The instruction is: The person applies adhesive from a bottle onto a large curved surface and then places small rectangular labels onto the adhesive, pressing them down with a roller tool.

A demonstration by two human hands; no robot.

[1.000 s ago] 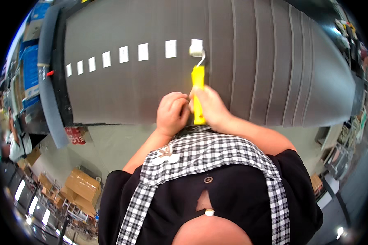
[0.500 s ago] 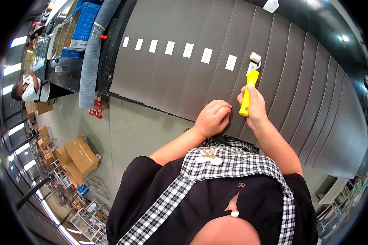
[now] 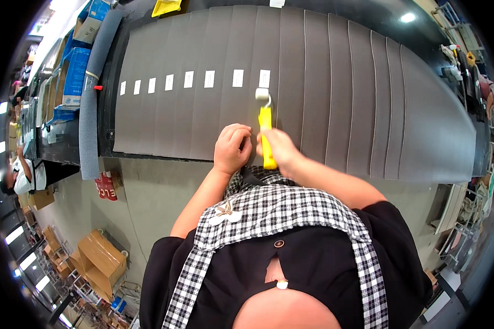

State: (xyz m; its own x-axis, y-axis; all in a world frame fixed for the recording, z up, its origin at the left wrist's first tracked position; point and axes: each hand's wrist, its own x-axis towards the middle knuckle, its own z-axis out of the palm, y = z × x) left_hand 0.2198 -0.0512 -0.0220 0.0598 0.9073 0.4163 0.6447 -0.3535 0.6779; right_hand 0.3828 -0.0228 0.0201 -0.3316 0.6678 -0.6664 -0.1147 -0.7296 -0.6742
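Observation:
My right hand [image 3: 280, 151] is closed around the yellow handle of a small hand roller [image 3: 265, 134]. The roller's white head lies at the near end of the rightmost white label [image 3: 264, 78]. That label belongs to a row of several white labels, each on its own strip of the overlapping dark grey-brown sheets [image 3: 318, 109]. Left of the roller, my left hand [image 3: 233, 147] rests by the sheets' near edge with its fingers curled in. Whatever the left fingers may hold is hidden.
A grey-blue fabric roll [image 3: 89, 123] with a red clip lies at the table's left end, beside blue boxes [image 3: 77, 77]. A yellow tray [image 3: 166, 6] sits at the far edge. On the floor at left stands an open cardboard box [image 3: 101, 260]. Another person [image 3: 30, 172] is at far left.
The roller head has moved from the far end of the rightmost label to its near end, toward me. My view has turned and shifted. My left hand stays curled at the near edge.

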